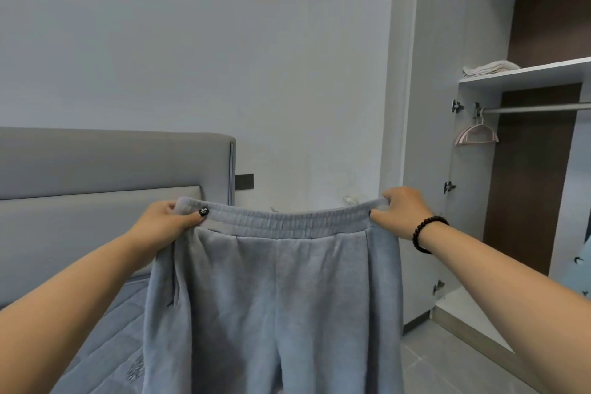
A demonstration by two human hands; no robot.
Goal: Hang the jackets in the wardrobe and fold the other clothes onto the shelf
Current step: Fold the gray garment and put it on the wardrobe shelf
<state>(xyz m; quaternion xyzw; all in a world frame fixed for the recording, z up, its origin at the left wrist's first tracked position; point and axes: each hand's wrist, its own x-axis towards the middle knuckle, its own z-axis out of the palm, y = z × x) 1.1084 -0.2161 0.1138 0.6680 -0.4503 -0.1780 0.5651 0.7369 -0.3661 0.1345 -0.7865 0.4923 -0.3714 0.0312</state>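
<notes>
A pair of grey sweatpants (278, 291) hangs spread out in front of me, legs dropping out of view at the bottom. My left hand (166, 221) pinches the left end of the elastic waistband. My right hand (403, 208), with a dark bead bracelet on the wrist, grips the right end. The waistband is stretched level between both hands. To the right stands the open wardrobe, with a white shelf (524, 73) and a metal hanging rail (537, 109) beneath it.
Folded white cloth (489, 68) lies on the shelf. Pink hangers (476, 134) hang at the rail's left end. A light blue garment (579, 233) shows at the right edge. A grey bed (105, 339) with padded headboard (112, 166) is on the left. Grey floor tiles lie below right.
</notes>
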